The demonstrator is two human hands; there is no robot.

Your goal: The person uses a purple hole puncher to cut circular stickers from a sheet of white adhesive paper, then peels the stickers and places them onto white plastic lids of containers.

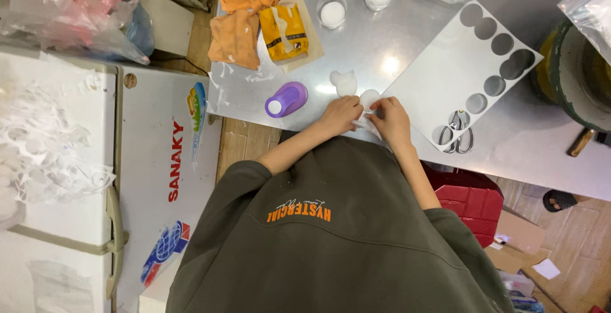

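Both hands pinching a white paper circle at the near edge of the metal table.

Left hand (340, 114) and right hand (389, 119) sit close together, fingers closed on the white paper circle (368, 99). More cut circles (345, 83) lie just beyond; purple hole punch (286, 99) to the left, scissors (457, 133) on the punched white sheet (445, 71) to the right.

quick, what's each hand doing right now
left hand: closed on a small round white paper disc, pinching its edge.
right hand: closed on the same disc, fingers pinching from the other side.
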